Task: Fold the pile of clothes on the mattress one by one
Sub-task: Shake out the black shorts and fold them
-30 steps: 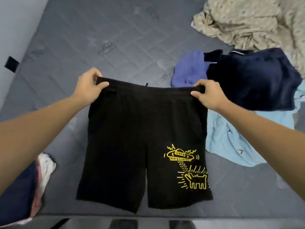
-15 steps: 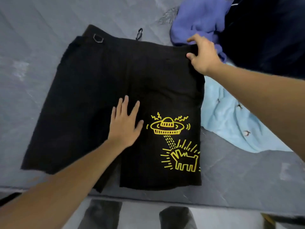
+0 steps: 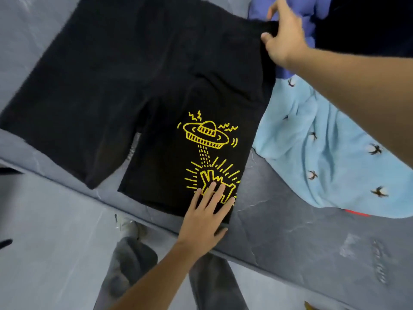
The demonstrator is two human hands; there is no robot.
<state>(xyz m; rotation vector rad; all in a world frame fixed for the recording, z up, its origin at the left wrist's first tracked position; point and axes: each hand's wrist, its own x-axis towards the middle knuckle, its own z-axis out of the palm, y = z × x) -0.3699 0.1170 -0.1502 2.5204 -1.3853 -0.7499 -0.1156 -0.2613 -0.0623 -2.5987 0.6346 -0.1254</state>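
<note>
Black shorts [image 3: 125, 70] with a yellow UFO-and-dog print lie spread flat on the grey mattress [image 3: 301, 238], legs toward me at the mattress edge. My left hand [image 3: 205, 218] lies flat with fingers spread on the hem of the printed leg. My right hand [image 3: 283, 39] pinches the right corner of the waistband at the top right. The rest of the pile lies to the right: a light blue garment [image 3: 324, 157] with small bird prints, a purple piece [image 3: 312, 10] and a dark navy piece [image 3: 368, 25].
The mattress edge runs diagonally across the lower part of the view. Below it are the pale floor [image 3: 49, 253] and my legs in grey trousers [image 3: 125, 271]. A dark object [image 3: 5, 243] shows at the left edge of the floor.
The shorts went from held up in both hands to lying flat. My left hand slid from the shorts' middle down to the printed leg's hem. My right hand still grips the waistband corner.
</note>
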